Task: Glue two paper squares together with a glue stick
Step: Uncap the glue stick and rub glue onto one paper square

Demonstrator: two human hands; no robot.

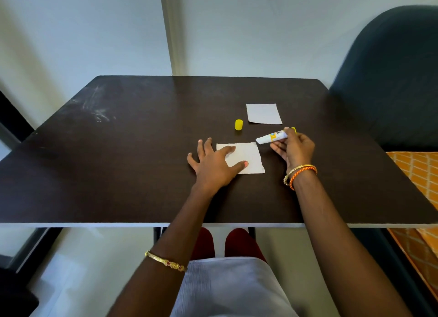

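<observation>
Glue stick [272, 136], uncapped, gripped in right hand [295, 148], tip maybe just off the near paper square [246, 156]; left hand [214, 163] spread flat pinning it mid-desk [142, 150].

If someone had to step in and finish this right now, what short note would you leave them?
Left hand: flat on the near paper square, pinning it to the table.
Right hand: holding the glue stick, open end aimed at that square's far right corner, whether touching I cannot tell.
Yellow cap: off, standing on the table.
Second paper square: lies farther back, untouched.
Done: stick uncapped.
Left: spread glue, lay second square on top, press.
</observation>
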